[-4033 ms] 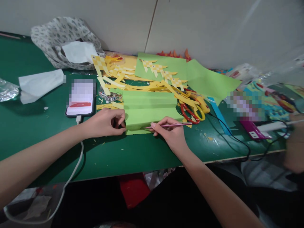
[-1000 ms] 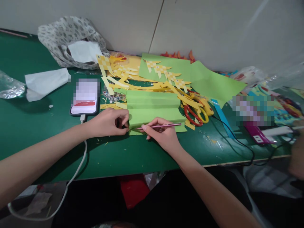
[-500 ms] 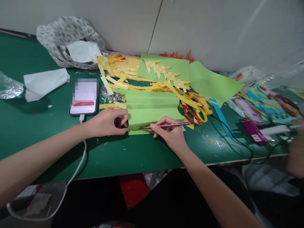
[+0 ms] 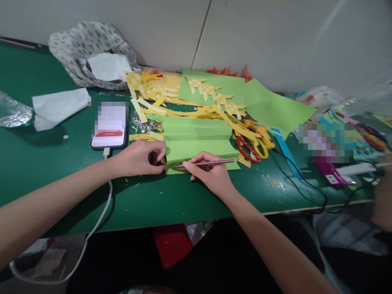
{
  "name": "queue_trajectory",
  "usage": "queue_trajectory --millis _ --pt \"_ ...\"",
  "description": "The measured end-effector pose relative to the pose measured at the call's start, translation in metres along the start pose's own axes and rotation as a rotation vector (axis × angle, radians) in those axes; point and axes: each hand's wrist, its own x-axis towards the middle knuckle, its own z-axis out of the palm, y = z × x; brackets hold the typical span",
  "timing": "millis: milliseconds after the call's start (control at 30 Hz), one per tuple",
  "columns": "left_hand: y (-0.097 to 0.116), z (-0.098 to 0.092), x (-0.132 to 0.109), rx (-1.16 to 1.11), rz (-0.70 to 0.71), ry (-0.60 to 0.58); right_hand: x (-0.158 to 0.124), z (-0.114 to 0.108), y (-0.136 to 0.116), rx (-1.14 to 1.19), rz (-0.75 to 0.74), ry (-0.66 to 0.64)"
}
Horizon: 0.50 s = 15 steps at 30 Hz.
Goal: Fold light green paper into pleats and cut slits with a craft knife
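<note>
A folded sheet of light green paper lies on the green table, creased in bands across its width. My left hand pinches the lower left corner of this sheet between thumb and forefinger. In my right hand is a slim pink pen, held almost level. Its pointed tip rests at the paper's lower fold, close to my left fingertips. My right hand lies over the sheet's lower edge and hides part of it.
Left of the paper is a phone on a white cable. Red-handled scissors, a yellow glue gun and yellow paper strips lie around it. More green paper is behind. Another person's arm shows at right.
My right hand has slid left along the paper's lower fold with the pen, bringing the tip nearer my left hand. My left hand keeps its pinch at the corner.
</note>
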Motion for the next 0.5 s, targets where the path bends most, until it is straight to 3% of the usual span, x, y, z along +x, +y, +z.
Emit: queue_trajectory --millis 300,500 --pt "0.0001 -0.0003 0.0 -0.027 -0.014 -0.005 -0.0002 0.0003 0.0028 0.048 -0.005 0.064" --pt "0.0005 -0.0006 0.0005 -0.02 -0.013 -0.008 -0.0008 0.0012 0.0018 0.019 -0.015 0.021"
